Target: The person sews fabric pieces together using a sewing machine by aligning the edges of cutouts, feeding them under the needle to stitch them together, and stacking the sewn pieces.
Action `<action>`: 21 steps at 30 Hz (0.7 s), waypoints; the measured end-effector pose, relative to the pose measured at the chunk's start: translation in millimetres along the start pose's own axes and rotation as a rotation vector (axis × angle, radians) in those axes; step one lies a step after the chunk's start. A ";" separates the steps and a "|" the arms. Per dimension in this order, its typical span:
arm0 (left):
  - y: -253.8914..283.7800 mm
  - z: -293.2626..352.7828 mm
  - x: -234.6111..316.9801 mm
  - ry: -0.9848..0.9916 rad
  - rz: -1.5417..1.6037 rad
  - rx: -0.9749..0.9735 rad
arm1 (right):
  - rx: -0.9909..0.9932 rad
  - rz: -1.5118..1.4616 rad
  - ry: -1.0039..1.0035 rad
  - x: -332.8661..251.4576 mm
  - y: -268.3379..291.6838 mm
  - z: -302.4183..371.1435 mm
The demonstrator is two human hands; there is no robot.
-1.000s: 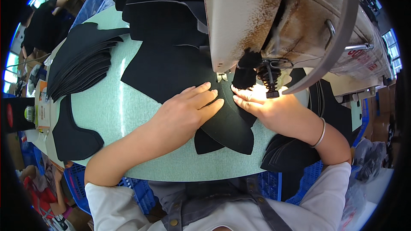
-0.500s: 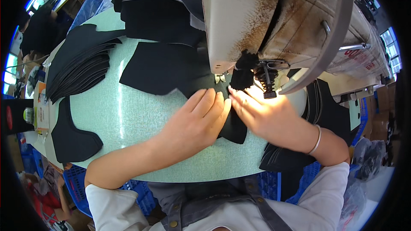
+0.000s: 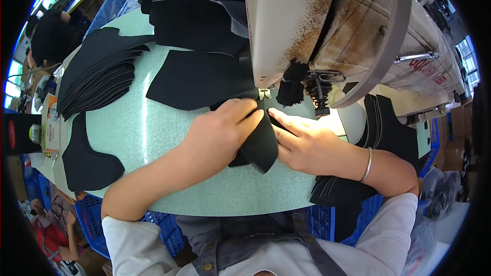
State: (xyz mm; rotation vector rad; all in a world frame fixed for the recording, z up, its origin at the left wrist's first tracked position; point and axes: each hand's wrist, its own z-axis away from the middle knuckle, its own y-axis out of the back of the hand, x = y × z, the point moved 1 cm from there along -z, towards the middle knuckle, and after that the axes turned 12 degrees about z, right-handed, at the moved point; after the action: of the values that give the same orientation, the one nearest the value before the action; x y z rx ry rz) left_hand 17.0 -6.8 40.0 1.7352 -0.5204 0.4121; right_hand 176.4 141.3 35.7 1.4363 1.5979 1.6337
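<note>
Just in front of the presser foot (image 3: 264, 93) of a sewing machine (image 3: 291, 25), both hands hold a black fabric piece (image 3: 260, 145). My left hand (image 3: 217, 130) has its fingers bent over the left side of the piece, closed on it. On the opposite edge, my right hand (image 3: 319, 145) grips with thumb and fingers close together, fingertips near the foot. The near end of the fabric sticks up and folds between the hands. Another part of black fabric (image 3: 199, 79) spreads flat to the left of the foot. The left fingertips are partly hidden.
Fanned black pieces (image 3: 97, 76) lie at the left, with a curved black piece (image 3: 87, 158) nearer me. More black panels (image 3: 199, 23) are stacked at the back. Other stacks (image 3: 381, 122) lie at the right of the green tabletop (image 3: 169, 143). Blue crates (image 3: 92, 225) stand below the edge.
The near end of the fabric has swung left and lifted into a fold. My left hand has shifted slightly left, and my right fingers have come down along the fabric's edge.
</note>
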 end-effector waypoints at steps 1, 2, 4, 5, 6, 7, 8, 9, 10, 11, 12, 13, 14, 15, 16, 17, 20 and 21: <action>-1.0 1.7 -1.0 -0.008 -0.012 0.020 | -0.023 0.004 0.039 2.3 0.0 2.7; -1.7 3.3 -1.9 -0.039 -0.019 0.020 | -0.015 -0.034 0.014 4.5 0.5 5.1; -2.8 5.6 -3.3 -0.066 -0.024 0.019 | -0.025 -0.054 -0.034 5.0 0.4 7.0; -3.9 6.2 -3.2 -0.053 -0.018 0.023 | -0.031 -0.077 -0.081 4.2 0.6 7.3; -4.0 6.2 -3.4 -0.040 -0.010 0.026 | -0.002 -0.030 -0.084 1.2 0.3 5.9; -4.3 5.9 -3.1 -0.040 -0.007 0.025 | 0.000 -0.040 -0.081 -2.4 0.4 4.4; -4.2 5.4 -2.6 -0.045 -0.016 0.036 | 0.001 0.016 -0.079 -5.8 0.8 3.3; -3.4 4.8 -2.7 -0.060 -0.030 0.013 | -0.022 0.063 -0.063 -8.1 1.6 3.2; -1.8 4.2 -3.2 -0.046 -0.020 0.048 | -0.041 0.047 -0.113 -9.2 3.5 4.2; 1.5 3.6 -5.5 -0.060 0.004 0.004 | -0.042 0.050 -0.131 -7.6 3.9 4.9; 3.9 3.3 -7.3 -0.055 0.033 -0.028 | -0.070 0.021 -0.135 -5.3 5.2 7.0; 4.6 3.0 -7.6 -0.075 0.023 -0.040 | -0.096 -0.007 -0.139 -2.2 5.5 8.4; 5.7 3.1 -8.5 -0.084 0.016 -0.035 | -0.125 0.004 -0.138 0.6 5.6 9.5; 5.0 3.3 -8.6 -0.060 0.017 -0.028 | -0.109 -0.008 -0.134 0.8 6.5 9.6; 3.6 3.9 -7.8 -0.094 0.011 -0.031 | -0.136 -0.035 -0.140 1.3 6.4 9.8; 0.3 4.9 -5.5 -0.082 -0.034 -0.011 | -0.167 -0.062 -0.151 0.8 6.4 9.6; -7.6 7.1 -1.2 -0.088 -0.102 0.007 | -0.162 -0.049 -0.168 -7.8 7.3 6.4; -8.6 7.5 -1.0 -0.106 -0.126 -0.007 | -0.159 -0.057 -0.182 -8.8 7.7 6.6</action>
State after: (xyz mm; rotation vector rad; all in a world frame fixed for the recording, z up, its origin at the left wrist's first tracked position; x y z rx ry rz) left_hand 20.8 -12.4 30.8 1.7790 -0.4846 0.2291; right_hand 188.0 134.9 38.2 1.3998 1.3643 1.5142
